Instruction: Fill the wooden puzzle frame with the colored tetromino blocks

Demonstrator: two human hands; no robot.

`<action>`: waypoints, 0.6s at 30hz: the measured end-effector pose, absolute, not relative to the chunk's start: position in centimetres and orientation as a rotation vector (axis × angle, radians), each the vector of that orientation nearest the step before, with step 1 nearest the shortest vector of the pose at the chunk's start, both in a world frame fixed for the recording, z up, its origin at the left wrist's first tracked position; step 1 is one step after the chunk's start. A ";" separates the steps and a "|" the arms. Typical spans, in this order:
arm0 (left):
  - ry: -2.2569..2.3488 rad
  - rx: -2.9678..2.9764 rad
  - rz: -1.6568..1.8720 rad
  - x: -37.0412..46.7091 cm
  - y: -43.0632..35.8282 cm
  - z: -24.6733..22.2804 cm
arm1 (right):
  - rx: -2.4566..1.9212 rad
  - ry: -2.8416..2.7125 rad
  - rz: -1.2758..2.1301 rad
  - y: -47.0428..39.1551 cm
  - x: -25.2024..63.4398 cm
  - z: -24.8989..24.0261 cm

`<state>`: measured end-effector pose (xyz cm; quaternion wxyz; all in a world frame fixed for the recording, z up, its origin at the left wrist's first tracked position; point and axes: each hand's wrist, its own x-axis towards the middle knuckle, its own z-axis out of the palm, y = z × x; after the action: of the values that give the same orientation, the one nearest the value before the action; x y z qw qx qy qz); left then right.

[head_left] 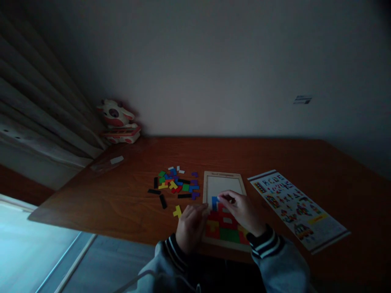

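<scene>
A wooden puzzle tray (224,175) lies on the table, its near part filled with red, green, yellow and white pieces. My right hand (242,209) is over the tray's right side, thumb and forefinger pinched at a blue piece (214,203) above the red ones; whether it grips the piece is hard to see. My left hand (191,226) rests at the tray's left edge, fingers curled, and anything in them is hidden. Left of the tray lie several loose coloured pieces, with a yellow piece (177,211) close to my left hand.
A printed pattern sheet (297,207) lies right of the tray. At the table's back left stands a cow-shaped toy (119,122), with a clear plastic bag (106,163) in front of it. The wooden table (122,203) has its near edge by my sleeves.
</scene>
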<state>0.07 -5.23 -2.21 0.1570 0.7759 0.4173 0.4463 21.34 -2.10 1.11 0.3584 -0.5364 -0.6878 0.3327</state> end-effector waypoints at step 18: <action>1.023 2.637 0.858 1.0 -5.5 -2.7 | -1.510 -1.895 0.622 0.1 21.8 -3.2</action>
<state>1.03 -5.46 -2.68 0.0926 0.8883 0.3446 0.2890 21.79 0.06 -3.23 0.3146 -0.5729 -0.7191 0.2360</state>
